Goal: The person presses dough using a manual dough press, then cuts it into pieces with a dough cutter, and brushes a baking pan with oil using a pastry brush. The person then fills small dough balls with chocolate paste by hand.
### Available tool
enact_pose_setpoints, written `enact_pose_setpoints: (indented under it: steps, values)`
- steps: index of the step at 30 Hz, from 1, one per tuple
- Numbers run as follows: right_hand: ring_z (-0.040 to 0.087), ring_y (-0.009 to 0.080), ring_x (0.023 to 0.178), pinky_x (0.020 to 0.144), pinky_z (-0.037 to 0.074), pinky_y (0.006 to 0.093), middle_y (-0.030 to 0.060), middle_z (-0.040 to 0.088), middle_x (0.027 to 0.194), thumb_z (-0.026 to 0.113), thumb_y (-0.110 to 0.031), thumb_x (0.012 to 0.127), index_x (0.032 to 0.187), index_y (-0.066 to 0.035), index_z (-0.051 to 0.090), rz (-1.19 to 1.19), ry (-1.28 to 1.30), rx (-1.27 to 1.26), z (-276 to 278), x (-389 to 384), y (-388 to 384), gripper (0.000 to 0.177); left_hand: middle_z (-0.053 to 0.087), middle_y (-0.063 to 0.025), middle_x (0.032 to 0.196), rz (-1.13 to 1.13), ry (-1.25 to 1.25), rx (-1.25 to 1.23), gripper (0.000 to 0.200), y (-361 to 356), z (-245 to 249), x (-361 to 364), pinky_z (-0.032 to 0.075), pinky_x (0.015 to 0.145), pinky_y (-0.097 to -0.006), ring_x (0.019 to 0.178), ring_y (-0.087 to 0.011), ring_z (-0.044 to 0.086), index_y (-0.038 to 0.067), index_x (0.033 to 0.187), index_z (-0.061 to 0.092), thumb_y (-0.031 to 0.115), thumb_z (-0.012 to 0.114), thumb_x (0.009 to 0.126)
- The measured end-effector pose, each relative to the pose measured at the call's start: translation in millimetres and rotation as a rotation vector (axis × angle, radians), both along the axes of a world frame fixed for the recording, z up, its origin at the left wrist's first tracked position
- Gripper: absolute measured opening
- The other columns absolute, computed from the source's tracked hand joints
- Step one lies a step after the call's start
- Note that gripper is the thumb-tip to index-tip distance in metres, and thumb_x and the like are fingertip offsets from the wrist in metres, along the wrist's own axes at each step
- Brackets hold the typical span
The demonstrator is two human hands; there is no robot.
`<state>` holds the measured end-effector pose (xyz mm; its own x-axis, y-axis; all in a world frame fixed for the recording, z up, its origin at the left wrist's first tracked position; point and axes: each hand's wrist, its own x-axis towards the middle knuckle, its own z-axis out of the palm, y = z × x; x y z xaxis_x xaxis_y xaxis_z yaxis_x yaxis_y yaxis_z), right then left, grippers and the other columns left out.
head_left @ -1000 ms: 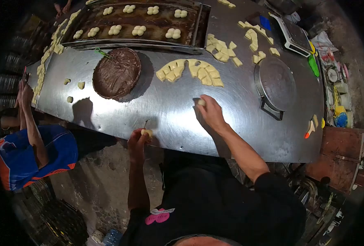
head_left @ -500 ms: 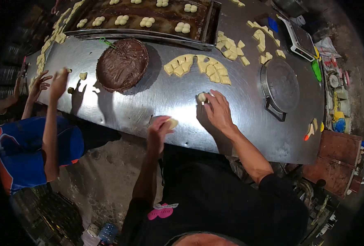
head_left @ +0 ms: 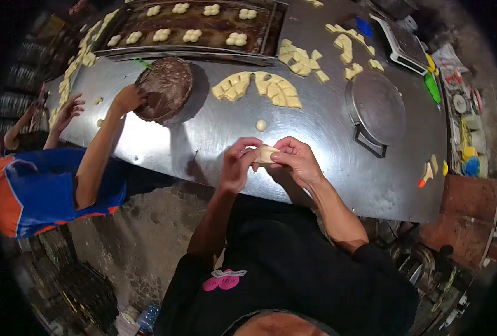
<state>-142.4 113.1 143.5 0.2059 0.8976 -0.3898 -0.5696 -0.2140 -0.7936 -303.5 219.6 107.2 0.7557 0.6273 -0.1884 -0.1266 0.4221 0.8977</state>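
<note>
Dough point(head_left: 266, 153) near the ball point(head_left: 261, 125) is now pinched by left hand point(head_left: 237, 163) and right hand point(head_left: 301, 164) together, the ball let go.

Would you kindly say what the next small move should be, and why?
Probably ease the dough piece slightly wider: the left hand and right hand hold it between them, one at each end, while the dough ball lies untouched beyond them on the table.

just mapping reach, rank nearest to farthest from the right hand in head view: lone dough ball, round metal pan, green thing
1. Lone dough ball, ahead-left of the right hand
2. Round metal pan, right side
3. Green thing, farther right
</note>
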Motion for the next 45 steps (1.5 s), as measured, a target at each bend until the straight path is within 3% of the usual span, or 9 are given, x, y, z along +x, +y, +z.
enact_pose_setpoints:
  steps: [9, 14, 16, 21, 23, 34, 36, 39, 45]
  values:
    - [0.061, 0.0157, 0.093, 0.08, 0.05, 0.0287, 0.0079, 0.063, 0.106, 0.06, -0.009, 0.092, 0.137, -0.005, 0.042, -0.283, 0.348, -0.04, -21, -72, 74, 0.049, 0.048, -0.0199, 0.136, 0.254, 0.41, 0.361, 0.05, -17, 5, -18, 0.036, 0.105, -0.0392, 0.127, -0.034, 0.045, 0.0, 0.143, 0.036, 0.024, 0.046, 0.099]
    - [0.062, 0.0238, 0.084, 0.072, 0.05, 0.0355, 0.0148, 0.061, 0.089, 0.054, 0.006, 0.081, 0.129, -0.003, 0.045, 0.164, -0.663, 0.095, -34, -91, 190, 0.051, 0.043, -0.0218, 0.142, 0.473, 0.499, 0.647, 0.042, 15, 6, -87, 0.037, 0.105, -0.0387, 0.131, -0.0368, 0.043, 0.006, 0.131, 0.055, 0.009, 0.061, 0.089]
    - [0.063, 0.0342, 0.082, 0.072, 0.049, 0.0418, 0.0201, 0.061, 0.083, 0.052, 0.005, 0.078, 0.12, -0.004, 0.049, 0.059, -1.286, 0.645, -46, -99, 252, 0.043, 0.048, -0.0181, 0.138, 0.527, 0.527, 0.534, 0.035, 27, -3, -125, 0.044, 0.098, -0.0333, 0.122, -0.0285, 0.052, 0.002, 0.125, 0.058, 0.006, 0.059, 0.09]
    - [0.063, 0.0394, 0.088, 0.074, 0.049, 0.048, 0.0206, 0.066, 0.088, 0.051, -0.002, 0.082, 0.105, -0.005, 0.052, 0.721, -1.729, 0.705, -50, -116, 345, 0.024, 0.055, -0.0158, 0.131, 0.641, 0.59, 0.319, 0.028, 46, -47, -206, 0.048, 0.091, -0.0323, 0.112, -0.0245, 0.059, 0.001, 0.118, 0.062, 0.007, 0.058, 0.09]
    - [0.063, 0.0407, 0.09, 0.075, 0.048, 0.0491, 0.0212, 0.066, 0.089, 0.052, -0.001, 0.08, 0.11, -0.006, 0.052, 1.148, -1.664, 0.361, -28, -118, 348, 0.031, 0.06, -0.015, 0.124, 0.695, 0.654, 0.268, 0.026, 48, -54, -222, 0.049, 0.089, -0.0324, 0.109, -0.0231, 0.06, 0.001, 0.116, 0.062, 0.011, 0.057, 0.093]
    - [0.065, 0.0365, 0.091, 0.073, 0.05, 0.0451, 0.0215, 0.066, 0.096, 0.053, 0.0, 0.078, 0.116, -0.005, 0.057, 0.937, -1.343, 0.431, -51, -113, 366, 0.038, 0.062, -0.0111, 0.118, 0.604, 0.342, -0.04, 0.029, 98, -35, -174, 0.049, 0.09, -0.0325, 0.105, -0.02, 0.06, -0.001, 0.123, 0.058, 0.012, 0.053, 0.097]
    - [0.067, 0.0254, 0.089, 0.071, 0.056, 0.0386, 0.0143, 0.066, 0.098, 0.05, 0.004, 0.08, 0.115, -0.001, 0.058, 0.906, -0.402, -0.144, -22, -114, 350, 0.036, 0.059, -0.0134, 0.122, 0.656, 0.05, -0.251, 0.035, 106, -27, -150, 0.049, 0.094, -0.0376, 0.112, -0.023, 0.057, -0.004, 0.128, 0.051, 0.012, 0.05, 0.097]
    - [0.065, 0.0199, 0.097, 0.079, 0.059, 0.0374, 0.0097, 0.064, 0.102, 0.051, 0.005, 0.082, 0.118, 0.001, 0.057, 0.806, 0.081, -0.162, -2, -107, 301, 0.036, 0.059, -0.0134, 0.12, 0.707, -0.119, -0.404, 0.036, 113, -5, -122, 0.05, 0.093, -0.0409, 0.112, -0.0241, 0.057, -0.004, 0.128, 0.048, 0.015, 0.049, 0.098]
    - [0.063, 0.0246, 0.102, 0.086, 0.056, 0.0413, 0.0156, 0.062, 0.112, 0.05, 0.005, 0.085, 0.12, 0.005, 0.057, 0.438, 0.265, -0.171, 5, -81, 201, 0.036, 0.062, -0.0106, 0.105, 0.756, -0.179, -0.353, 0.015, 81, 0, -95, 0.051, 0.089, -0.0379, 0.099, -0.0195, 0.061, 0.001, 0.106, 0.056, 0.012, 0.056, 0.095]
